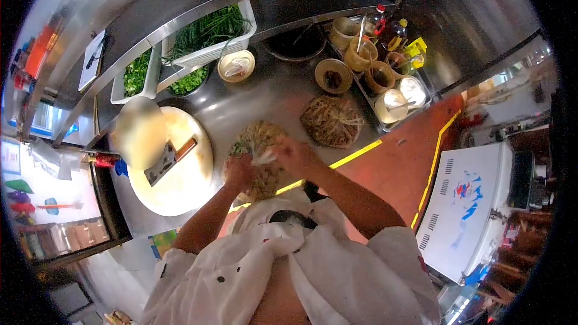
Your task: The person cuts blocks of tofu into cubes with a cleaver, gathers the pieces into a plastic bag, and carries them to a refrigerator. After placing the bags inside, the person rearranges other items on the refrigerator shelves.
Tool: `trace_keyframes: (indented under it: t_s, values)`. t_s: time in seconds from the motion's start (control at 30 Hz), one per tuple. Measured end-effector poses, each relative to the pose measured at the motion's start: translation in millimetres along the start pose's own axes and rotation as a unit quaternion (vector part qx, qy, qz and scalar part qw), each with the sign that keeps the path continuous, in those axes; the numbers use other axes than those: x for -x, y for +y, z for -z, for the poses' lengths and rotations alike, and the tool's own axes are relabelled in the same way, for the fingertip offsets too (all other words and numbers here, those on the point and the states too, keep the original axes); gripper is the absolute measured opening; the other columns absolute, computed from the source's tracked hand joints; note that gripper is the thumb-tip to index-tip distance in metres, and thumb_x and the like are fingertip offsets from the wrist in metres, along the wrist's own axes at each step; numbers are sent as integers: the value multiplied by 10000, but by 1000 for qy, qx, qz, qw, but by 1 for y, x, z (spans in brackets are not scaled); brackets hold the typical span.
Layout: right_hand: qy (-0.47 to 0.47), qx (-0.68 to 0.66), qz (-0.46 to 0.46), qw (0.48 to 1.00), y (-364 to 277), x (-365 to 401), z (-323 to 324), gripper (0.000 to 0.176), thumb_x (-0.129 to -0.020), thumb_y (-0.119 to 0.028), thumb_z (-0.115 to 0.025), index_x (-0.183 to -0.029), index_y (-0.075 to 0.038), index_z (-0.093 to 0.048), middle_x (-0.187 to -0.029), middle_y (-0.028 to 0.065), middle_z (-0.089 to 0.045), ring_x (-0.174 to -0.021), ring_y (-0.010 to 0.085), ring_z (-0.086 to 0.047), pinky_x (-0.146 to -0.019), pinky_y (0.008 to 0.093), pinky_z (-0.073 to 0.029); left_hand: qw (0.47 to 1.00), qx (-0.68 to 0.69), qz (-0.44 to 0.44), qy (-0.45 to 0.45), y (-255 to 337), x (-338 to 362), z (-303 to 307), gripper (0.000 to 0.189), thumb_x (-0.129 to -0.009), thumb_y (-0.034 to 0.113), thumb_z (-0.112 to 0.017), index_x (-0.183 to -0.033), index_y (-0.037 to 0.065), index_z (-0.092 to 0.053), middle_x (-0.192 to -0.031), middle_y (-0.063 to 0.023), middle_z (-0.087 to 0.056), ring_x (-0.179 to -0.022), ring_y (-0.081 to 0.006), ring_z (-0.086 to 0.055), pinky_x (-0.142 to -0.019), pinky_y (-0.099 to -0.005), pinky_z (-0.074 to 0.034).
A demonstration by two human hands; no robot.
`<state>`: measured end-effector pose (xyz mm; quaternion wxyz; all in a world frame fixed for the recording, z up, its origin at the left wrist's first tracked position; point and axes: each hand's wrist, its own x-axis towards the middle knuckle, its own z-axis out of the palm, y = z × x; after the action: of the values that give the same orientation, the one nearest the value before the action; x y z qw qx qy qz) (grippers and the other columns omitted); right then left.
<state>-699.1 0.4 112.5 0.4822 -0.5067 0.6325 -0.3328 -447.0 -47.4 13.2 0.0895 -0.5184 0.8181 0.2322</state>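
A clear plastic bag of chopped, brownish-green food (260,135) stands at the counter's front edge, close to my body. My left hand (240,171) is closed on its left side near the gathered top. Pinched at the twisted neck of the bag is my right hand (291,153). A second bag of dark brown food (330,121), its top tied, lies on the counter to the right of my right hand. To the left, a cleaver (171,161) with a wooden handle rests on a round chopping board (180,189).
Baskets of greens (242,41) stand at the back left, beside a small bowl (236,66). A bowl of dark sauce (333,76) sits near a metal tray (385,127) of seasoning pots and bottles. A shelf edge (208,9) overhangs the counter. A white freezer (460,204) is right.
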Motion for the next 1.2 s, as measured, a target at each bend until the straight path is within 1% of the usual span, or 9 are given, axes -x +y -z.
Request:
trace_keyframes:
  t_s: [0.17, 0.4, 0.5, 0.6, 0.7, 0.83, 0.93, 1.07, 1.2]
  values:
    - [225, 351, 65, 907, 100, -30, 110, 638, -981, -369, -699, -1423, 26, -465, -1494, 291, -480, -1292, 424, -568, -978, 520, -520, 926, 368, 69, 46, 22, 7, 32, 266, -929, 143, -690, -1158, 21, -632, -1119, -121, -683, -953, -260, -650, -805, -457, -544]
    - [95, 417, -74, 901, 145, -56, 153, 779, -983, -499, -649, -1475, 65, -432, -1604, 283, -343, -1443, 476, -387, -1135, 517, -419, 831, 541, 126, 42, 8, 50, 44, 404, -923, 77, -671, -1303, -43, -602, -1202, -110, -687, -1055, -235, -658, -940, -397, -528]
    - [148, 408, -19, 901, 150, -43, 156, 693, -1001, -500, -623, -1397, 50, -478, -1519, 273, -444, -1360, 454, -479, -1069, 514, -466, 827, 531, 163, 91, 14, 101, 61, 408, -925, 48, -653, -1315, -49, -590, -1192, -106, -682, -1093, -239, -645, -978, -391, -512]
    - [-29, 351, -121, 928, 163, -61, 202, 544, -1015, -452, -622, -1283, 6, -502, -1312, 221, -555, -1136, 413, -586, -947, 496, -508, 736, 641, 137, 171, -4, 167, 35, 341, -923, 23, -637, -1258, -25, -594, -1116, -80, -665, -1060, -227, -638, -964, -383, -512]
    - [101, 265, -96, 954, 91, -23, 184, 331, -1018, -278, -647, -1190, -48, -482, -1031, 120, -539, -855, 314, -574, -819, 431, -496, 767, 587, 158, 204, -14, 235, 26, 342, -911, 26, -635, -1248, -11, -592, -1123, -71, -652, -1061, -191, -624, -928, -358, -508]
    - [198, 70, 113, 971, 111, -38, 150, 210, -1016, -137, -620, -1145, -70, -468, -983, 75, -489, -857, 199, -538, -778, 360, -478, 706, 599, 295, 235, -3, 308, 14, 424, -895, 29, -618, -1307, -71, -602, -1251, -141, -686, -1125, -218, -636, -985, -368, -483]
    - [107, -40, 11, 993, 46, -8, 122, 210, -1015, -147, -623, -1127, -64, -465, -983, 58, -475, -844, 180, -518, -760, 353, -472, 688, 599, 314, 264, -25, 358, -34, 452, -886, 35, -617, -1323, -74, -589, -1274, -163, -686, -1144, -245, -653, -989, -387, -498]
    - [100, -2, 98, 990, 5, 18, 56, 192, -1003, -134, -642, -1042, -53, -472, -908, 35, -469, -788, 150, -478, -719, 339, -453, 514, 669, 413, 344, -53, 433, -97, 455, -901, 84, -597, -1339, -41, -589, -1272, -147, -689, -1158, -259, -654, -1005, -379, -494]
    - [31, -28, 152, 988, -66, 54, -54, 187, -1001, -120, -664, -961, -77, -487, -782, -31, -453, -685, 83, -425, -618, 284, -395, 440, 708, 357, 422, -114, 523, -206, 339, -977, 305, -557, -1192, 58, -645, -864, 42, -574, -750, -84, -498, -663, -264, -391]
